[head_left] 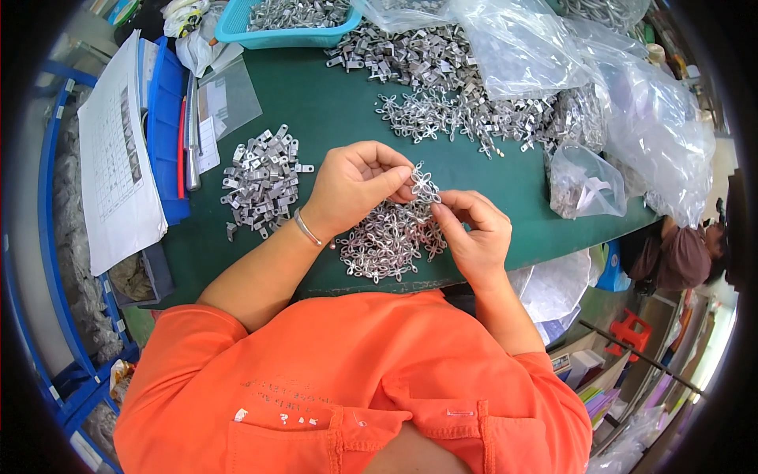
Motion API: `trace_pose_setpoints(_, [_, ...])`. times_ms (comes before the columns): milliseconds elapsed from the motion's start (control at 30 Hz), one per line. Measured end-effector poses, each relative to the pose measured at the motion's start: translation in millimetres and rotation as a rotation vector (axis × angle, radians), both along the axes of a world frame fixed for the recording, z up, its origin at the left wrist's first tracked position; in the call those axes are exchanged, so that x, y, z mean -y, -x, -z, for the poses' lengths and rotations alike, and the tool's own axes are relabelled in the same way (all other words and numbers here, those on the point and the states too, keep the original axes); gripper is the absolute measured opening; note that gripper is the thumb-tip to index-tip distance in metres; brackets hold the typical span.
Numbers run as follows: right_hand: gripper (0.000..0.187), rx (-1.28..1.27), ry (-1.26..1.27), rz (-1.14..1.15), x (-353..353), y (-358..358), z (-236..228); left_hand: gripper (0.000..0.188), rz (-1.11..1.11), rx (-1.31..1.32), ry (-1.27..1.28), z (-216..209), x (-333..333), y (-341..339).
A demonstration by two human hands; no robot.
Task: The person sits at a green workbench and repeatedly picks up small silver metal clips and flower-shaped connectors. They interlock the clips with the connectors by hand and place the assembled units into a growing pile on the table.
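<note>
Both my hands meet over a heap of silvery flower-shaped metal pieces (380, 245) at the near edge of the green table. My left hand (365, 180) pinches the upper end of a flower-shaped metal piece (425, 186) between thumb and fingers. At its lower end, the thumb and forefinger of my right hand (474, 229) close on the same piece. Whether it is one piece or several joined cannot be made out. Left of my left forearm lies a pile of small bent metal brackets (264, 180).
More flower-shaped pieces (426, 117) and a big pile of brackets (410, 59) lie farther back. A turquoise basket (288, 37) of metal parts stands at the far left. Clear plastic bags (521, 47) cover the back right. A blue bin (164, 118) and papers (118, 158) flank the left edge.
</note>
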State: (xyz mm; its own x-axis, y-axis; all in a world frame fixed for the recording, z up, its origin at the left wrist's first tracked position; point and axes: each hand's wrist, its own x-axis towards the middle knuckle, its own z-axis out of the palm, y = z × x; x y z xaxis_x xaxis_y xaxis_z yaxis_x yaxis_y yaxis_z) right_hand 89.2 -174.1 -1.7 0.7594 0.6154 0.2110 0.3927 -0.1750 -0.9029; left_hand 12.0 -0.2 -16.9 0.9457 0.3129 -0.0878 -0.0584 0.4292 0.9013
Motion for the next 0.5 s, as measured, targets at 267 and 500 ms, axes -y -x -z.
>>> trace_pose_setpoints(267, [0.010,-0.031,0.001,0.008,-0.2,0.3,1.8,0.010,-0.013,-0.021,0.006,-1.4,-0.3,0.9])
trace_pose_setpoints(500, [0.011,-0.043,-0.009,0.007,-0.4,-0.3,-0.6,0.010,-0.027,0.027,-0.038,0.2,0.7,1.7])
